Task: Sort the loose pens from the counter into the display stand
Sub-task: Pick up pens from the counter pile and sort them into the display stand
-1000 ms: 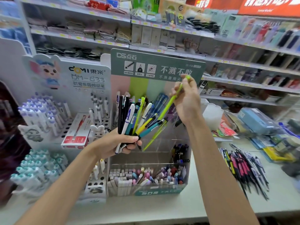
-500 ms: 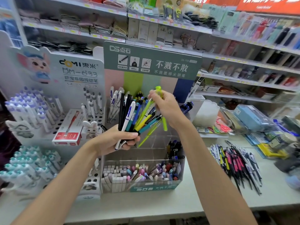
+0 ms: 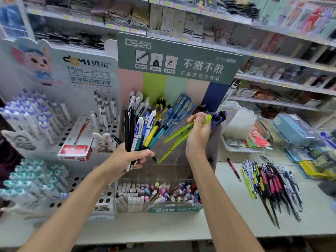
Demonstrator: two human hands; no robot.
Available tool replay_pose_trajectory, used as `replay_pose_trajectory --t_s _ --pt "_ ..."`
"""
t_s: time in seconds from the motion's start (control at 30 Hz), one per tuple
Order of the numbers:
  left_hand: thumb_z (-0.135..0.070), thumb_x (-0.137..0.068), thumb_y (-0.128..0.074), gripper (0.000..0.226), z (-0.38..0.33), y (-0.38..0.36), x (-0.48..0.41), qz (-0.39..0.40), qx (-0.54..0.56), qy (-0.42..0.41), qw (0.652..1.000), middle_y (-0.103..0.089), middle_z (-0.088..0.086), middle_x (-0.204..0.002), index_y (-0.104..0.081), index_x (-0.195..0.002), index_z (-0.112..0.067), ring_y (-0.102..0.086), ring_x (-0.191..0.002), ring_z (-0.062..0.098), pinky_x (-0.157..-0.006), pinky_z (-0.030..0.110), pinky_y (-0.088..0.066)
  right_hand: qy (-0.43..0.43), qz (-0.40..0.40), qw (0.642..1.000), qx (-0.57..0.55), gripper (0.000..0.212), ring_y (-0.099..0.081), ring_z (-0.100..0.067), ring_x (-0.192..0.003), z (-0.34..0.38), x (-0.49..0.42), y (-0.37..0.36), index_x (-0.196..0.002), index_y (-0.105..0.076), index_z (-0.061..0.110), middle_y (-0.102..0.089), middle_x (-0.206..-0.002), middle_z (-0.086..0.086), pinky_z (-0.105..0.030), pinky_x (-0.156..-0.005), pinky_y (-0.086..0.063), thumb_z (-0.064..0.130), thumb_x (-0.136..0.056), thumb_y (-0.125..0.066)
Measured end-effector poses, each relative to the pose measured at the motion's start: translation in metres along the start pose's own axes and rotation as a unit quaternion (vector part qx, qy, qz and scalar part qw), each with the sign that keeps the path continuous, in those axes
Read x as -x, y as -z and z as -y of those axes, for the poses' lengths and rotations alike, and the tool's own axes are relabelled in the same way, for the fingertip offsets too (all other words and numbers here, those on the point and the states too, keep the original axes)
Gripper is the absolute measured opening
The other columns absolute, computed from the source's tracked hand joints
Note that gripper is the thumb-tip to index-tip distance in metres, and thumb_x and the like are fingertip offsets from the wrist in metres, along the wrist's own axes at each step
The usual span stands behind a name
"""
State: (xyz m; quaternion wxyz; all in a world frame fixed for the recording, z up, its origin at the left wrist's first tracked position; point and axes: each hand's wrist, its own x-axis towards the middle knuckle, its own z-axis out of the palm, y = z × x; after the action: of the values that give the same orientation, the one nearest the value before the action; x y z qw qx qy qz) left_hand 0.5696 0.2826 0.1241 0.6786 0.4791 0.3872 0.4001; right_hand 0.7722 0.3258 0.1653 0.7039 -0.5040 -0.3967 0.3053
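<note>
Furthest left stood a white DOMI stand (image 3: 85, 70), with one red box (image 3: 74, 142) lying on its tray. Next to it the person's left hand (image 3: 127, 160) was closed round a bundle of pens (image 3: 143, 131) fanned upward. I counted about ten, black, white, blue, yellow and teal, though they were packed too tightly to be sure.

Behind the bundle was the display stand (image 3: 178, 57) with its green header. Its back tier already held a clutch of blue pens (image 3: 181, 106).

The change was on the right. A second earlier the right hand (image 3: 198, 137) had lifted a lime-green pen high against the header. Now it had come down beside the blue pens, fingers curled round what looked like two lime-green pens (image 3: 181, 132). These slanted tip-down toward the clear compartment and were not yet let go. I took it that the person had picked the slot and was about to drop them in.

Further right, on the surface (image 3: 163, 230), one red pen (image 3: 233, 169) lay by itself. Beyond it sprawled a heap of loose pens (image 3: 269, 184), several dozen and too tangled to count. With that pile untouched and the left hand full, the sorting seemed to be only beginning.
</note>
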Motion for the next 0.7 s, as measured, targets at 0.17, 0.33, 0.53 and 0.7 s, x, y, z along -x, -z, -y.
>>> replay_pose_trajectory --t_s 0.17,0.33,0.53,0.7 --pt "-0.027 -0.075 -0.077 0.038 0.003 0.002 0.002 -0.003 -0.038 0.002 0.999 -0.062 0.027 -0.096 -0.071 -0.104 -0.003 -0.053 -0.066 0.013 -0.06 0.023 -0.049 -0.019 0.0 0.997 0.069 0.024 -0.05 0.003 -0.073 -0.038 0.018 0.001 -0.092 -0.051 0.024 -0.05 -0.085 0.001 -0.017 -0.076 -0.042 0.033 -0.106 -0.035" --pt "-0.037 -0.068 -0.08 0.052 0.003 0.004 0.009 0.024 -0.062 -0.007 0.998 -0.055 0.039 -0.097 -0.068 -0.107 -0.005 -0.058 -0.068 0.01 -0.064 0.023 -0.05 0.027 0.009 0.99 0.14 0.019 -0.046 -0.025 -0.116 -0.059 0.031 0.004 -0.095 -0.05 0.052 -0.046 -0.121 -0.008 -0.041 -0.105 -0.038 0.037 -0.101 -0.04" --pt "-0.057 -0.053 -0.089 0.068 0.003 0.009 0.015 0.023 -0.059 0.0 0.998 -0.06 0.014 -0.083 -0.074 -0.098 -0.008 -0.056 -0.067 0.008 -0.064 0.021 -0.051 0.005 0.073 0.969 0.236 0.027 -0.033 -0.012 -0.127 -0.066 0.029 0.016 -0.111 -0.06 0.02 -0.036 -0.128 0.006 -0.042 -0.115 -0.027 0.041 -0.1 -0.047" --pt "-0.052 -0.057 -0.089 0.066 0.0 0.005 0.018 0.044 -0.052 0.002 0.998 -0.062 0.012 -0.084 -0.071 -0.103 -0.009 -0.055 -0.068 0.009 -0.064 0.021 -0.05 0.046 0.04 0.97 0.233 0.051 -0.041 -0.012 -0.126 -0.045 0.038 0.028 -0.134 -0.046 0.024 -0.043 -0.13 0.007 -0.034 -0.108 -0.035 0.042 -0.089 -0.062"
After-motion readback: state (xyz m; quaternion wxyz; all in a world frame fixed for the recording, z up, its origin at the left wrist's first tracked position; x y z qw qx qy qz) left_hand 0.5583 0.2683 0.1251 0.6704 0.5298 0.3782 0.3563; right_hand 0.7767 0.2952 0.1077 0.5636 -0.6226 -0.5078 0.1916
